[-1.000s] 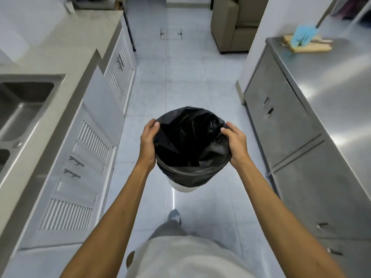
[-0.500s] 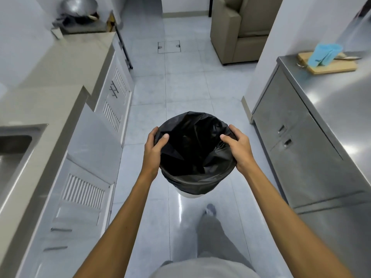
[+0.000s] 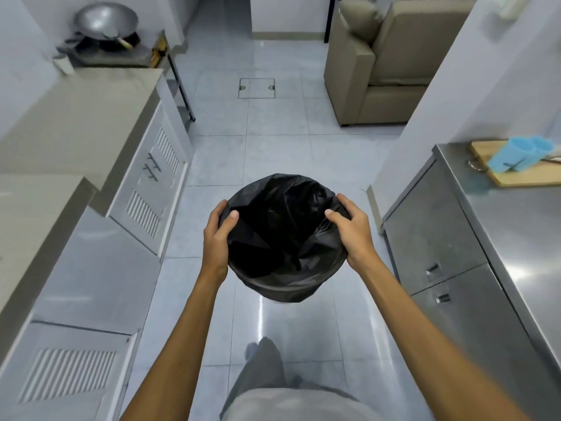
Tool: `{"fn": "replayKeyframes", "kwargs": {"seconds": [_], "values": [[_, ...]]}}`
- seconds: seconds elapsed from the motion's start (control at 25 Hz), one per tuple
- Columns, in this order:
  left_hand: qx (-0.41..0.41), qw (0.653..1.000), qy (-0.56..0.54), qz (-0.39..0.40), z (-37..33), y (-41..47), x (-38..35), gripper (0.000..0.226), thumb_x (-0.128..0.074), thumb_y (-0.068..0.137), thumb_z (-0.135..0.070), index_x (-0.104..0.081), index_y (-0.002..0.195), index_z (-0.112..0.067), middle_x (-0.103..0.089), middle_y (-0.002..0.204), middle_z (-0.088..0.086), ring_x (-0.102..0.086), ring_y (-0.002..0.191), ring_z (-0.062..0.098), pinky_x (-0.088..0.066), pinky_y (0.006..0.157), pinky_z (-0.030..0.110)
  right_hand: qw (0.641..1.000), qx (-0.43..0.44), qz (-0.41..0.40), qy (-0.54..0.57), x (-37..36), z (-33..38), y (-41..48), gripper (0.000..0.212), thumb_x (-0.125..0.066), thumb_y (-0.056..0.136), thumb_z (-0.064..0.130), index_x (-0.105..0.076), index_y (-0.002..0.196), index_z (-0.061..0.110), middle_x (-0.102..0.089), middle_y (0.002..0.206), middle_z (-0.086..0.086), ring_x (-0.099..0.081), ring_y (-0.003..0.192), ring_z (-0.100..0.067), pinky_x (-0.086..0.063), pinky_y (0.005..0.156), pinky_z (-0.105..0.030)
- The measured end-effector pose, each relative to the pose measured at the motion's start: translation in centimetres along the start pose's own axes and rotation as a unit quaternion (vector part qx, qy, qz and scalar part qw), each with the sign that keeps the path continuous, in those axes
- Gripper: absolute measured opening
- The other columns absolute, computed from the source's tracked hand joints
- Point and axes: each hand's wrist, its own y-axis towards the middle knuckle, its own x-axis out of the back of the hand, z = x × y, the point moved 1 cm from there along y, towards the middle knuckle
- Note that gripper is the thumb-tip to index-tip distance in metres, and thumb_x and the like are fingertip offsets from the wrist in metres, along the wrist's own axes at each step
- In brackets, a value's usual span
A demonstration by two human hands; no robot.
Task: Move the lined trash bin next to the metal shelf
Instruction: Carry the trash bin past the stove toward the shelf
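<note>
I carry a round trash bin [image 3: 285,238] lined with a black bag, held above the tiled floor at the middle of the view. My left hand [image 3: 217,238] grips its left rim, thumb inside the bag. My right hand [image 3: 353,235] grips the right rim the same way. A metal shelf [image 3: 179,86] with dark legs stands far ahead on the left, beyond the counter's end; a wok [image 3: 106,22] rests on top of it. The bin's white body is hidden under the liner.
A long counter [image 3: 76,123] with louvred cabinet doors runs along the left. Steel cabinets [image 3: 440,238] line the right, bearing a cutting board [image 3: 516,174] and blue cups [image 3: 516,156]. A beige armchair [image 3: 388,62] stands far right. A floor hatch [image 3: 256,88] lies ahead.
I have walked forward down the aisle with the bin in both hands. The sink has dropped out of view, and the wok and shelf have come into sight.
</note>
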Motion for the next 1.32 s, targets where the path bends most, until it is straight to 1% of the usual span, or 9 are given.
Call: {"fn": "replayKeyframes", "kwargs": {"seconds": [0.12, 0.28, 0.56, 0.76, 0.88, 1.0, 1.16, 1.24, 1.32], "values": [[0.006, 1.0, -0.018, -0.001, -0.5, 7.6, -1.8, 0.057, -0.062, 0.093, -0.037, -0.057, 0.146, -0.017, -0.066, 0.14, 0.0, -0.062, 0.131, 0.019, -0.052, 0.11, 0.034, 1.0, -0.013, -0.004, -0.003, -1.3, 1.0, 7.4, 0.053, -0.067, 0.093, 0.009, -0.059, 0.145, 0.015, -0.069, 0.132, 0.003, -0.065, 0.122, -0.015, -0.051, 0.109, -0.037], [0.006, 1.0, -0.02, 0.015, -0.7, 19.5, -3.4, 0.059, -0.061, 0.095, -0.037, -0.055, 0.149, -0.014, -0.064, 0.145, 0.005, -0.061, 0.133, 0.022, -0.051, 0.112, 0.036, 1.0, -0.018, -0.023, -0.008, -4.5, 2.2, 18.5, 0.057, -0.068, 0.092, 0.01, -0.055, 0.148, 0.013, -0.065, 0.141, -0.002, -0.062, 0.127, -0.019, -0.05, 0.11, -0.037], [0.02, 0.999, -0.03, 0.038, -3.9, 38.8, -6.4, 0.053, -0.06, 0.096, -0.036, -0.056, 0.145, -0.018, -0.065, 0.14, -0.002, -0.063, 0.129, 0.014, -0.052, 0.108, 0.03, 0.997, -0.037, -0.054, 0.049, -9.7, 6.2, 35.7, 0.053, -0.067, 0.093, 0.007, -0.058, 0.145, 0.013, -0.069, 0.131, 0.001, -0.066, 0.118, -0.011, -0.052, 0.107, -0.033], [0.019, 0.999, -0.014, 0.041, -3.5, 51.9, -9.5, 0.065, -0.062, 0.094, -0.041, -0.052, 0.151, -0.012, -0.059, 0.15, 0.008, -0.057, 0.139, 0.025, -0.046, 0.117, 0.04, 0.995, -0.038, -0.061, 0.064, -11.8, 7.4, 48.8, 0.045, -0.066, 0.093, 0.006, -0.065, 0.138, 0.012, -0.072, 0.127, 0.0, -0.068, 0.117, -0.017, -0.053, 0.106, -0.036], [0.009, 0.999, -0.016, 0.044, -3.1, 60.4, -12.5, 0.065, -0.064, 0.093, -0.042, -0.053, 0.148, -0.008, -0.062, 0.143, 0.01, -0.055, 0.139, 0.032, -0.047, 0.116, 0.041, 0.997, -0.026, -0.046, 0.05, -12.6, 8.8, 58.0, 0.046, -0.067, 0.092, 0.008, -0.065, 0.138, 0.014, -0.072, 0.128, -0.002, -0.068, 0.118, -0.019, -0.054, 0.106, -0.038], [0.014, 0.999, -0.033, 0.031, -3.8, 68.1, -15.5, 0.069, -0.065, 0.091, -0.043, -0.054, 0.147, -0.005, -0.063, 0.134, 0.006, -0.05, 0.142, 0.039, -0.045, 0.113, 0.039, 0.998, -0.021, -0.036, 0.043, -12.8, 10.9, 66.3, 0.039, -0.068, 0.09, 0.009, -0.07, 0.128, 0.019, -0.074, 0.122, 0.003, -0.069, 0.114, -0.016, -0.055, 0.104, -0.038], [0.011, 0.998, -0.061, 0.005, -5.3, 78.0, -19.4, 0.074, -0.068, 0.088, -0.043, -0.053, 0.15, -0.006, -0.057, 0.153, 0.016, -0.052, 0.144, 0.032, -0.041, 0.12, 0.042, 0.999, -0.011, -0.018, 0.025, -13.7, 13.6, 78.6, 0.051, -0.07, 0.085, 0.017, -0.066, 0.136, 0.014, -0.072, 0.13, -0.002, -0.067, 0.121, -0.019, -0.053, 0.107, -0.042], [0.007, 0.997, -0.069, -0.013, -5.4, 83.3, -20.5, 0.071, -0.067, 0.091, -0.041, -0.052, 0.15, -0.005, -0.055, 0.155, 0.019, -0.051, 0.145, 0.033, -0.039, 0.123, 0.046, 1.0, -0.011, -0.003, 0.027, -15.0, 14.7, 84.3, 0.053, -0.069, 0.084, 0.019, -0.065, 0.137, 0.015, -0.071, 0.132, 0.0, -0.067, 0.122, -0.018, -0.052, 0.108, -0.041], [0.018, 0.997, -0.075, -0.029, -5.4, 88.3, -21.2, 0.071, -0.067, 0.09, -0.041, -0.052, 0.151, -0.006, -0.056, 0.154, 0.016, -0.052, 0.144, 0.03, -0.041, 0.121, 0.043, 1.0, -0.017, 0.006, 0.026, -16.6, 15.4, 89.7, 0.053, -0.069, 0.084, 0.019, -0.065, 0.137, 0.016, -0.071, 0.131, 0.0, -0.067, 0.122, -0.018, -0.052, 0.108, -0.041]]}}
